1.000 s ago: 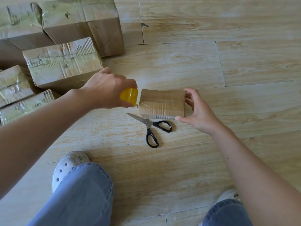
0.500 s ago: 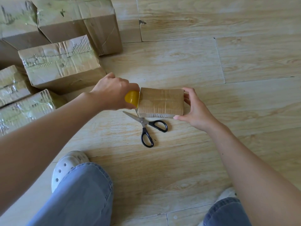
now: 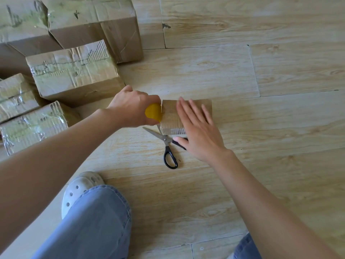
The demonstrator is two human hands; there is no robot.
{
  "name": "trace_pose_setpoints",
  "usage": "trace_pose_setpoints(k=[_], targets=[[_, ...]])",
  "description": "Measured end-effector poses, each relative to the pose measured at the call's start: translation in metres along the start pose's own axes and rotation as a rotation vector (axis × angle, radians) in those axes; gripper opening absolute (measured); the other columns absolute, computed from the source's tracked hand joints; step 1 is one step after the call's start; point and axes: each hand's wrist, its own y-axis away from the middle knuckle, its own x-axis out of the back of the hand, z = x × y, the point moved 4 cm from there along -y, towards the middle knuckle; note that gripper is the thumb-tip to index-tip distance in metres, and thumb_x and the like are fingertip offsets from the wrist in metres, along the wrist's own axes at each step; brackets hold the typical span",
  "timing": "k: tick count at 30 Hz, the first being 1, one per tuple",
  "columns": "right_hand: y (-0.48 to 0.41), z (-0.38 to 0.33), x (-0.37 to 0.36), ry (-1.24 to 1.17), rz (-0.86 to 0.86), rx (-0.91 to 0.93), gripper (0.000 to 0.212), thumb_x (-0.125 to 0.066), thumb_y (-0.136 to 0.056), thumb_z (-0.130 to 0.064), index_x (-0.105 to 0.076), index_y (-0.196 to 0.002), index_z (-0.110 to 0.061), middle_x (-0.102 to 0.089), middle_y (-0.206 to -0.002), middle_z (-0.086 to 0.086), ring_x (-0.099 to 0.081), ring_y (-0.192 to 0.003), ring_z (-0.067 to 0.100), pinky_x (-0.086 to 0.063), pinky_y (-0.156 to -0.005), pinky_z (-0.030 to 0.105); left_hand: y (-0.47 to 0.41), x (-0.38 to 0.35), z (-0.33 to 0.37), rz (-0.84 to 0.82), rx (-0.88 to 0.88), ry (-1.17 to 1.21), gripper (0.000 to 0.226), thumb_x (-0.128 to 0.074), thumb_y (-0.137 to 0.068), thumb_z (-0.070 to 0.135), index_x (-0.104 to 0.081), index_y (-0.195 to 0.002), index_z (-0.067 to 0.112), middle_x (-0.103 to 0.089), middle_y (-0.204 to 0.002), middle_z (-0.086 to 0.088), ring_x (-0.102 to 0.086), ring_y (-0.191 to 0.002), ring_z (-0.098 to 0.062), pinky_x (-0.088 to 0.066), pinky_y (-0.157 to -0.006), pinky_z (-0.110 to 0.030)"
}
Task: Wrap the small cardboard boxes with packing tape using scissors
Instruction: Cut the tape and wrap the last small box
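Well off to the left of the fingers, a heap of taped boxes [image 3: 72,71] is seen on the wooden floor [image 3: 280,128]. The yellow tape roll [image 3: 153,112] is gripped in the left hand [image 3: 132,107], whose fingers are curled round it, and it is held against the left end of the small cardboard box [image 3: 169,116]. That box lies on the floor directly under the fingers of the right hand [image 3: 200,133], which are laid straight and flat upon its top.

The step is judged to be the laying of a strip over the box. It would be done well if the roll were kept low and the tape taut, with the strip smoothed down by the flat fingers so that no creases are trapped.

The scissors [image 3: 166,141] lie just beneath the right thumb, one loop partly hidden by it. They are within easy reach, and the cut is best made close to the box.
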Motion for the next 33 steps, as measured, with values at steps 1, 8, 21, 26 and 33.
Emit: trace_pose_setpoints(k=[1,8,21,26,33], targets=[[0.004,0.006,-0.001,-0.002,0.001,-0.03,0.093,-0.035,-0.094,-0.059,0.029,-0.147,-0.017,0.031,-0.157,0.0,0.025,-0.145,0.017,0.014,-0.119,0.04,0.001,-0.002,-0.001,-0.005,0.008,0.021,0.058,-0.054,-0.079,0.069,-0.049,-0.124,0.033,-0.066,-0.093,0.005,-0.058,-0.08,-0.02,-0.035,-0.092,-0.034],[0.009,0.019,0.014,-0.092,0.046,-0.161,0.103,-0.052,-0.087,-0.058,0.011,-0.153,-0.012,0.014,-0.161,0.006,0.012,-0.148,0.019,0.011,-0.119,0.039,0.002,-0.003,-0.001,-0.008,-0.018,0.087,0.057,-0.057,-0.078,0.067,-0.049,-0.123,0.033,-0.067,-0.098,0.005,-0.059,-0.087,-0.019,-0.031,-0.087,-0.033],[-0.042,-0.012,0.064,-0.18,0.186,0.016,0.09,-0.081,-0.07,-0.031,-0.035,-0.145,-0.013,-0.047,-0.132,0.005,-0.049,-0.119,0.025,-0.029,-0.111,0.041,0.005,0.051,-0.004,0.202,-0.116,0.152,0.069,-0.074,-0.069,0.057,-0.046,-0.124,0.025,-0.067,-0.098,0.002,-0.062,-0.088,-0.021,-0.026,-0.082,-0.034],[-0.037,0.006,0.078,-0.444,0.134,-0.086,0.081,-0.084,-0.062,-0.014,-0.042,-0.132,-0.016,-0.047,-0.124,-0.002,-0.049,-0.117,0.02,-0.01,-0.121,0.045,0.006,0.068,-0.004,0.228,-0.131,0.303,0.062,-0.072,-0.066,0.06,-0.055,-0.118,0.031,-0.06,-0.1,0.012,-0.057,-0.095,-0.018,-0.027,-0.087,-0.036],[-0.032,0.01,0.09,-0.67,0.169,-0.114,0.079,-0.083,-0.059,-0.013,-0.043,-0.125,-0.026,-0.044,-0.114,-0.013,-0.041,-0.1,0.004,-0.04,-0.103,0.05,0.003,0.076,-0.014,0.24,-0.054,0.219,0.058,-0.07,-0.07,0.059,-0.057,-0.121,0.035,-0.067,-0.102,0.002,-0.061,-0.096,-0.026,-0.036,-0.085,-0.036]])
